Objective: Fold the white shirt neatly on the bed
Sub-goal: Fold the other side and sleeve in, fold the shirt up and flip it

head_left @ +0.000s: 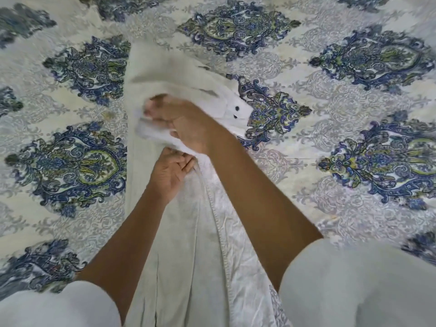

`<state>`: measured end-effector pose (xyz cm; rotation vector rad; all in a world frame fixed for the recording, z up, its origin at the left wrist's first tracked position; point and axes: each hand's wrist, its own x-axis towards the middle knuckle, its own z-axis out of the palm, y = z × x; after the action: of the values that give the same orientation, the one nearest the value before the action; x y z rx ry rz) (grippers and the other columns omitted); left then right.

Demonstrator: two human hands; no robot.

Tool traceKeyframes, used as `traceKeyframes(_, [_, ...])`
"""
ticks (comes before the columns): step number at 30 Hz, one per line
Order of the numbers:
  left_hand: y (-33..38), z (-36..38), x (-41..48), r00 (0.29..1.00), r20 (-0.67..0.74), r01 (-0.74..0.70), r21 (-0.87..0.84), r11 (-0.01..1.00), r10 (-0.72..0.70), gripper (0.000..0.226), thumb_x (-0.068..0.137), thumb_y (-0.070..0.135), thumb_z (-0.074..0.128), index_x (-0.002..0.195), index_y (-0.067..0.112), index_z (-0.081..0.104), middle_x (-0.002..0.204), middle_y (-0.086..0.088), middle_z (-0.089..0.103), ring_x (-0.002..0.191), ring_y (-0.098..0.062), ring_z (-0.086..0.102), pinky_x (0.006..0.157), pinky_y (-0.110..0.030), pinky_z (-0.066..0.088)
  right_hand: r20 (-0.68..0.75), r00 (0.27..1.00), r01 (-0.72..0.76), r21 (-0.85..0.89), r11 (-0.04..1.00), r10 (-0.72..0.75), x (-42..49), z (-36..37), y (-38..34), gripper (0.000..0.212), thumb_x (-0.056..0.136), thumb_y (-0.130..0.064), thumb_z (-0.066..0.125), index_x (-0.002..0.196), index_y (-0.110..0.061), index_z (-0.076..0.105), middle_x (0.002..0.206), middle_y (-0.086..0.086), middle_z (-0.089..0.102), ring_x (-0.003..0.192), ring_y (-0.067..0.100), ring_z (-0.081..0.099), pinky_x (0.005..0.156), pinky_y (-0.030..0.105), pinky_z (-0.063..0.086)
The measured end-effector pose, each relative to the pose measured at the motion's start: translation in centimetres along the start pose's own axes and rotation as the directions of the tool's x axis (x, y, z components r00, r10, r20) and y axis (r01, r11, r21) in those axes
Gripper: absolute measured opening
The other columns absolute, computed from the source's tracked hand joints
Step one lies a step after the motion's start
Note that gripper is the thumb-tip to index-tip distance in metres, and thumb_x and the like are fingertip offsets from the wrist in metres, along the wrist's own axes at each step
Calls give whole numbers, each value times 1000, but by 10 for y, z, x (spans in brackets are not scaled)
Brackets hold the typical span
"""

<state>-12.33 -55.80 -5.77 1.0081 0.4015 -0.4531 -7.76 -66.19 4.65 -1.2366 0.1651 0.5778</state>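
The white shirt [181, 244] lies on the bed [354, 208] as a long narrow strip. It runs from the near edge, between your arms, out to the far middle of the patterned cover. Its far part is folded over in layers. A cuff [243, 114] with small dark buttons [237, 107] sticks out on the right of the strip and rests on a blue and green medallion [273, 112] of the cover.

Your right hand [186, 123] reaches across to the middle of the shirt, with its fingers curled into a bunch of white cloth. The fingertips are blurred, so you cannot tell exactly how they pinch.

Your left hand [168, 173] sits just on the near side of it, almost touching. Its fingers are curled round a fold of the same cloth at the strip's middle.

A stitched seam [223, 244] runs along the shirt from below your hands toward you. Your pale sleeves [354, 291] show at the near corners.
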Motion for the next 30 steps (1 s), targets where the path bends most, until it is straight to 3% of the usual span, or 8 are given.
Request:
traceKeyframes(6, [10, 2, 14, 927, -376, 9, -25, 1000, -18, 10, 85, -4, 47, 87, 5, 52, 84, -6, 60, 71, -16, 60, 72, -28, 54, -668, 742, -204, -296, 933, -50, -14, -59, 66, 26, 90, -3, 45, 108, 3, 62, 95, 13, 58, 87, 19, 51, 78, 34, 48])
traceKeyframes(9, [6, 17, 19, 672, -677, -41, 368, 929, 298, 45, 80, -6, 56, 123, -2, 42, 118, -16, 51, 93, -18, 57, 81, -34, 53, -853, 512, -292, -285, 913, -103, -27, -92, 88, 21, 90, -7, 44, 104, -7, 59, 86, 2, 55, 70, 15, 51, 56, 22, 38])
traceKeyframes(12, [-4, 46, 29, 598, -247, -146, 902, 407, 763, 47, 75, -6, 61, 120, 0, 48, 127, -19, 45, 107, -23, 47, 87, -20, 38, -822, 569, -196, -96, 976, 33, -24, -115, 96, 30, 87, -7, 51, 117, -10, 55, 89, 2, 59, 72, 17, 53, 58, 28, 41])
traceKeyframes(16, [-16, 59, 70, 719, 565, -277, 767, -579, 405, 41, 69, 17, 69, 108, 8, 59, 113, -12, 57, 98, -29, 55, 77, -34, 41, -716, 680, -111, 112, 988, 157, -19, -132, 96, 24, 89, -1, 52, 111, -10, 55, 95, 9, 59, 66, 11, 53, 55, 22, 42])
traceKeyframes(18, [-14, 61, 85, 711, 656, -291, 604, -742, 255, 39, 66, 23, 69, 101, 10, 61, 104, -8, 61, 90, -26, 59, 73, -32, 40, -681, 714, -77, 155, 985, 163, -21, -139, 99, 18, 90, 3, 48, 101, -10, 54, 88, 10, 61, 66, 12, 54, 51, 19, 45])
traceKeyframes(22, [18, 60, 96, 726, 551, -217, 751, -623, 411, 23, 89, 16, 44, 102, 3, 58, 100, -16, 61, 91, -30, 56, 71, -37, 40, -651, 739, 33, 294, 955, 174, -26, -153, 107, 17, 95, -1, 44, 90, -10, 58, 82, 9, 66, 64, 13, 65, 52, 19, 52])
traceKeyframes(26, [69, 42, 95, 519, -282, 198, 958, 207, 807, 49, 94, 28, 39, 134, -1, 39, 138, -20, 43, 126, -33, 42, 100, -40, 37, -644, 737, 81, 386, 919, 205, -26, -159, 109, 17, 96, -9, 44, 90, -5, 59, 78, 10, 70, 67, 15, 70, 54, 23, 55])
traceKeyframes(30, [50, 68, 98, 582, 271, 77, 920, -383, 767, 66, 88, 28, 46, 146, 6, 22, 154, -19, 18, 143, -34, 13, 115, -45, 4, -645, 744, 20, 280, 960, 172, -20, -153, 103, 11, 92, -6, 50, 85, -8, 59, 76, 8, 67, 68, 17, 65, 52, 21, 51])
